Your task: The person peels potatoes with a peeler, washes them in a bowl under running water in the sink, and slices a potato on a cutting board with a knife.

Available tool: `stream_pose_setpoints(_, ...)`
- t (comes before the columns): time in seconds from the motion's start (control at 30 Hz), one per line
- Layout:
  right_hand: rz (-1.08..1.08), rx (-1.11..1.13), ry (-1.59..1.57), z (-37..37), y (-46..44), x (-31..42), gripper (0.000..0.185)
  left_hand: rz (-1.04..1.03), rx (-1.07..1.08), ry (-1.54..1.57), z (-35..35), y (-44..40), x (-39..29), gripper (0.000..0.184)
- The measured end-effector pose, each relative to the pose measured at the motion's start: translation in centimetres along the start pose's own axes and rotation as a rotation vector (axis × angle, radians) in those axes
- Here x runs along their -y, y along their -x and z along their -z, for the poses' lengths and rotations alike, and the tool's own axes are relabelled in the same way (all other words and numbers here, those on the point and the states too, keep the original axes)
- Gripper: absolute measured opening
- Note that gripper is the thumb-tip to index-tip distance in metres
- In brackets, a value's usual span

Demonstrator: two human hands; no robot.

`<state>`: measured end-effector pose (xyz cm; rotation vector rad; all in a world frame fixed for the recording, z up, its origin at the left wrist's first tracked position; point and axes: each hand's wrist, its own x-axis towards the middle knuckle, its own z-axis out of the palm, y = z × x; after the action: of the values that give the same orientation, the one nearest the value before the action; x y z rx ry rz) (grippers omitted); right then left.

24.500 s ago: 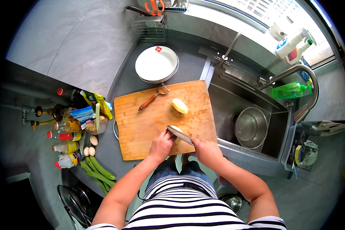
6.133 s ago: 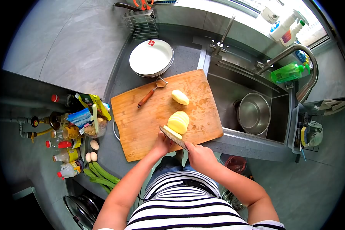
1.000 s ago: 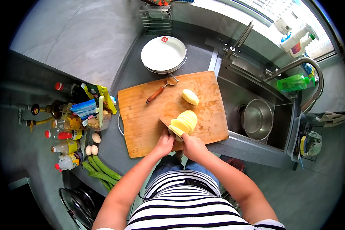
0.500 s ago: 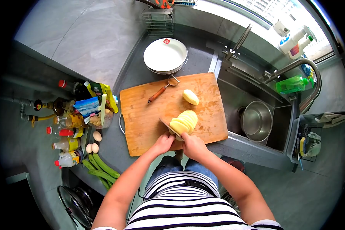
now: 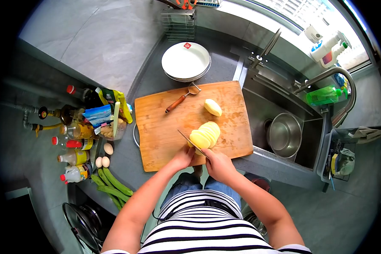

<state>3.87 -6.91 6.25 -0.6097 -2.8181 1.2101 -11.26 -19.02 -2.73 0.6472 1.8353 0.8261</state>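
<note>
On the wooden cutting board (image 5: 156,135), peeled potato slices (image 5: 206,134) lie overlapped in a fanned pile. A knife (image 5: 189,141) stands against the near side of this pile, its blade seen almost edge-on. My right hand (image 5: 220,165) is closed around the knife's handle. Close behind the blade, my left hand (image 5: 185,155) has its fingers curled on the uncut end of the potato, which is mostly hidden by the hand and knife. Farther up the board rest a whole peeled potato (image 5: 213,107) and a peeler (image 5: 183,99) with a wooden handle.
Stacked white plates (image 5: 185,61) stand beyond the board. To the right is a sink (image 5: 258,99) holding a metal pot (image 5: 284,134). Several bottles (image 5: 76,157), eggs (image 5: 108,148) and green gourds (image 5: 116,184) crowd the left side.
The knife blade has turned from showing its broad face to nearly edge-on, and my right hand has shifted slightly right. The whole view has also moved a little.
</note>
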Motion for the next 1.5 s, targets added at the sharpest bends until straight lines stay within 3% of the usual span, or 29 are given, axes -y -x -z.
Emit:
stream_pose_setpoints(0.37, -0.11, 0.069, 0.046, 2.2, 4.1, 1.3, 0.036, 0.066, -0.047, 0.081, -1.4, -1.2, 2.8, 0.058)
stream_pose_setpoints(0.57, -0.127, 0.102, 0.076, 2.2, 4.2, 1.5, 0.036, -0.018, -0.033, 0.079, -1.0, -0.6, 1.5, 0.055)
stream_pose_setpoints(0.97, -0.156, 0.141, 0.041, 2.4, 3.5, 1.4, 0.033, 0.022, -0.014, 0.014, 0.0, 0.6, -0.9, 0.057)
stream_pose_setpoints(1.5, -0.115, 0.104, 0.041, -1.1, -0.1, -0.2, 0.022, 0.001, -0.04, 0.074, -0.6, -0.4, 1.2, 0.045)
